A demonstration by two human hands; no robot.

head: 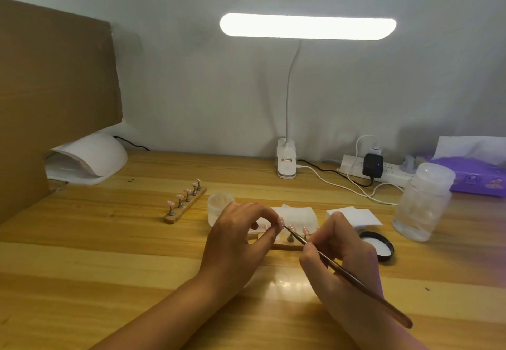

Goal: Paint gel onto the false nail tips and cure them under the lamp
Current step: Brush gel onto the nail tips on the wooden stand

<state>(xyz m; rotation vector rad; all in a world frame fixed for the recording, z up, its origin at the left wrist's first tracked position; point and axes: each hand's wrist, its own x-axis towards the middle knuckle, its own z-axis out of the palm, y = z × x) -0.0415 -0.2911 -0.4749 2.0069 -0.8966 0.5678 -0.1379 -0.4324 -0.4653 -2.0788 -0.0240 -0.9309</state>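
Right hand (342, 251) gripping a thin brush (350, 274), tip touching a pink nail tip (281, 223) pinched in left hand (238, 237) fingers (above a wooden stand (287, 245)), wooden table (109, 253)

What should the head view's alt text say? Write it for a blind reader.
Left hand pinches a pink nail tip while the right hand touches a thin brush to it. Another nail stand, a lit desk lamp and a curing lamp sit behind.

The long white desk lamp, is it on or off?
On. The long white desk lamp on its bendy neck has a bar glowing bright white, and its glare reflects on the wooden table near the hands.
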